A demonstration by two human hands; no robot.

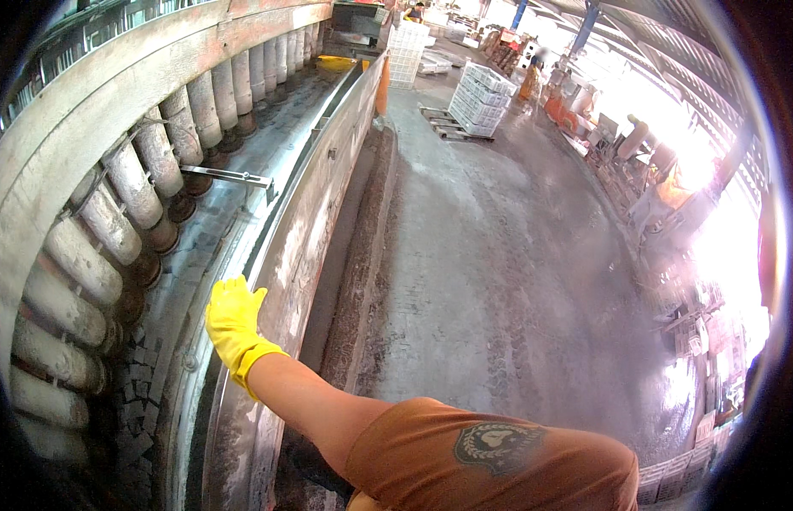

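Observation:
My left hand (233, 322), in a yellow rubber glove, rests on the metal rim (211, 375) of a long machine trough. Its fingers lie over the rim and the thumb stands apart on the right side. Nothing loose shows in this hand. The bare forearm runs down to a short brown sleeve. My right hand is out of view. Left of the glove, inside the trough, a row of worn grey cylinders (128, 183) stands over a wet bed of grey blocks (139, 375). A flat metal bracket (222, 175) juts across the bed beyond the hand.
A grey wet floor (465, 281) stretches along the machine's right side. Farther off, stacked white crates (482, 98) stand on a pallet (448, 126), near another stack (407, 55). A person (530, 77) stands in the background. Clutter lines the bright right edge.

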